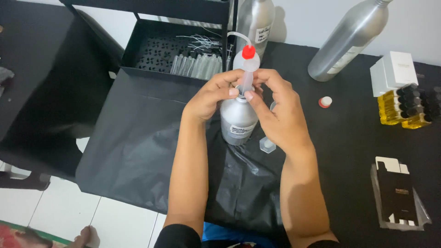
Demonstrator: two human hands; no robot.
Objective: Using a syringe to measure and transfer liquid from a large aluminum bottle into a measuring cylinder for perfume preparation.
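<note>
We look down on a bench (349, 138) draped in black plastic sheeting (138, 151), with white floor tiles (115, 220) showing below its near edge. At the back left stands a black perforated tray (156, 50) on a rack, holding a row of clear slim vials (197, 66). Two tall aluminium bottles stand by the wall, one upright (255, 20) behind the hands and one leaning (351, 39) to the right.

At centre stands a smaller aluminium bottle (238, 120) with a white label, upright on the sheeting. Our left hand (209, 98) and right hand (280, 115) meet just above its neck. Together they hold a clear syringe barrel (247, 81), upright over the bottle's mouth; the left fingers (229, 91) are curled and pinch it from one side, the right fingers (250, 95) pinch it from the other, thumb tip pressed against the lower part. Whether the barrel's tip enters the mouth we cannot tell. Directly behind it stands a plastic wash bottle with a red cap (248, 52) and a bent spout.

At far right we see a white box (395, 69), a cluster of yellow-filled bottles with black caps (409, 108), and nearer, a dark flat carton (397, 195) on clear wrapping. A small clear cap (267, 145) sits just right of the central bottle; a small red-and-white cap (325, 102) lies well apart.
</note>
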